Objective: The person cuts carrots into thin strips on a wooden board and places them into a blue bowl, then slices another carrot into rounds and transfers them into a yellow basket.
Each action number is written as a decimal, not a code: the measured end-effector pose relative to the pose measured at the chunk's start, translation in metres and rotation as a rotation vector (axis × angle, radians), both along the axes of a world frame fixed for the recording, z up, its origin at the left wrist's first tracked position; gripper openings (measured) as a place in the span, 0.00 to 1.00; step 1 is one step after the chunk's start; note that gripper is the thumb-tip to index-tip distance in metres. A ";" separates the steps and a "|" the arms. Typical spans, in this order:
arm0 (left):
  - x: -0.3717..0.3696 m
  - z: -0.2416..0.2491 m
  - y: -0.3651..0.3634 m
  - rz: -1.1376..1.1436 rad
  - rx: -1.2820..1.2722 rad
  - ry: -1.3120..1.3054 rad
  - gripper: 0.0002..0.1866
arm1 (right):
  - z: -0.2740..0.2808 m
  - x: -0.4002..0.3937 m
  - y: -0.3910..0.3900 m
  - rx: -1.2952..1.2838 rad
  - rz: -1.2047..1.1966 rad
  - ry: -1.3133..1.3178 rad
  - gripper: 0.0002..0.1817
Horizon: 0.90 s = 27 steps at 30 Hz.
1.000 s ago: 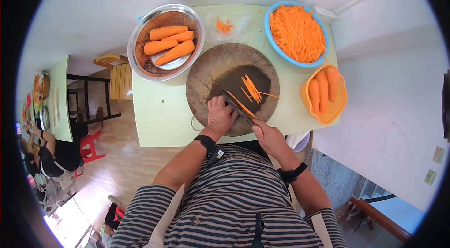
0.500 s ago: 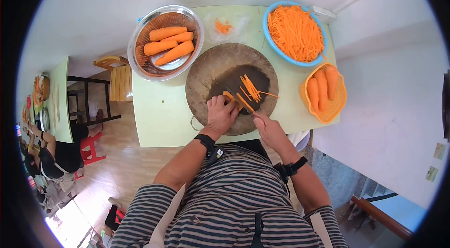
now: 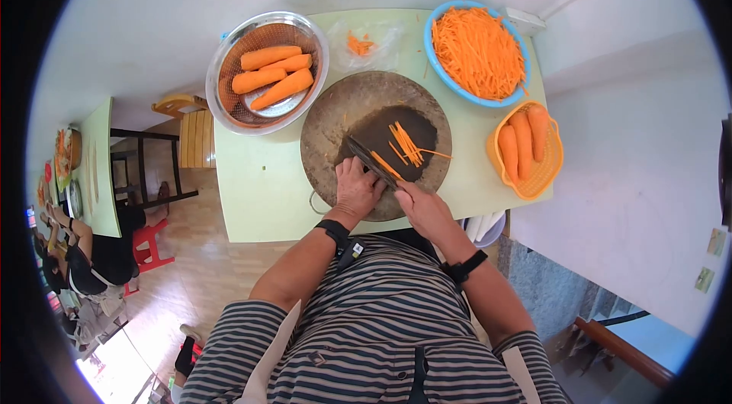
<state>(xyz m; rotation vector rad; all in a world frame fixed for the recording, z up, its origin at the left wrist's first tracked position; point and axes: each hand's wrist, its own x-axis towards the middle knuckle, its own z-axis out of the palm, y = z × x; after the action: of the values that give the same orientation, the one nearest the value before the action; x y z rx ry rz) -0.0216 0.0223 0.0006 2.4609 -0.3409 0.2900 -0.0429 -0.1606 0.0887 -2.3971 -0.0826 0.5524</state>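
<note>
My right hand [image 3: 423, 207] is closed around the handle of a kitchen knife [image 3: 366, 156]. Its dark blade stands slanted on the round chopping board [image 3: 324, 118], right beside my left fingertips. My left hand [image 3: 357, 186] has its fingers curled and pressed down on a carrot piece, which the fingers and blade now mostly hide. Against the right side of the blade lies a cut carrot strip [image 3: 386, 166]. A small bunch of carrot sticks [image 3: 409, 143] rests farther right on the dark, damp middle of the board.
At the back left, a steel bowl [image 3: 216, 103] holds several peeled carrots [image 3: 284, 88]. A blue basin [image 3: 436, 61] of carrot shreds [image 3: 480, 53] stands back right, near a yellow basket [image 3: 547, 173] with whole carrots. Carrot scraps [image 3: 358, 44] lie on a plastic bag. Another person [image 3: 95, 255] sits far left.
The knife and my right hand have shifted left, and the blade now shows along my left fingertips. The carrot piece there has become hidden. My left hand stays in place.
</note>
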 end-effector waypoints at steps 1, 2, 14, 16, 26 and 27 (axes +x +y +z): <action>-0.001 0.000 0.001 0.002 0.052 0.044 0.11 | -0.002 0.006 0.004 0.005 0.003 -0.001 0.21; -0.002 -0.001 0.001 0.006 0.103 0.089 0.11 | -0.004 0.010 0.006 0.009 0.008 -0.002 0.22; 0.001 -0.002 -0.005 0.035 -0.055 -0.056 0.06 | -0.013 0.040 -0.052 0.645 -0.521 0.553 0.33; 0.001 -0.003 -0.004 0.036 -0.061 -0.056 0.06 | -0.007 0.039 -0.052 0.726 -0.617 0.541 0.33; -0.003 0.006 0.011 -0.121 -0.073 0.020 0.15 | 0.001 0.000 -0.043 0.480 -0.351 0.350 0.27; -0.003 0.004 0.012 -0.124 -0.073 0.022 0.15 | 0.000 -0.002 -0.040 0.481 -0.355 0.352 0.27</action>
<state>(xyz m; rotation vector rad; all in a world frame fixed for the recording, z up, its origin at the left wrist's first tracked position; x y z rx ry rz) -0.0251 0.0338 0.0049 2.3585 -0.4633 0.2181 -0.0446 -0.2004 0.0884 -1.7680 0.3223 0.6842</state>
